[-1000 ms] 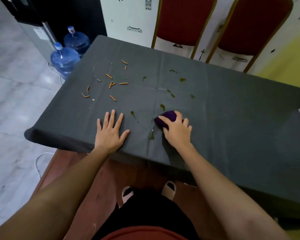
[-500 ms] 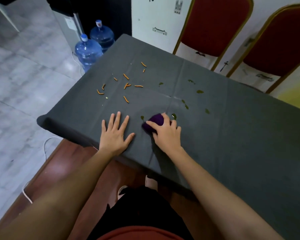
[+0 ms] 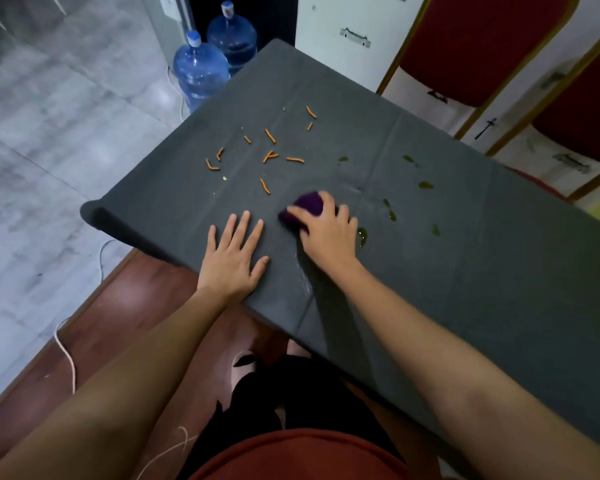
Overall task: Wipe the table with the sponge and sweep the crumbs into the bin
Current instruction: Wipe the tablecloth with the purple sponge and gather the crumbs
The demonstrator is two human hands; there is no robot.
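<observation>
right hand [image 3: 326,233] has its fingers curled over the top of the purple sponge [image 3: 307,206], looks soft and light so press from above, crumbs [image 3: 269,155] at 11 o'clock, left hand [image 3: 232,258] flat and empty on the table [image 3: 465,271]

The left hand [image 3: 232,258] lies flat, palm down, fingers spread and pointing away from the body; the right hand [image 3: 327,233] is cupped with fingers curled downward in a grip, just beside the left; both bare forearms stretch forward, nearly straight.
</observation>
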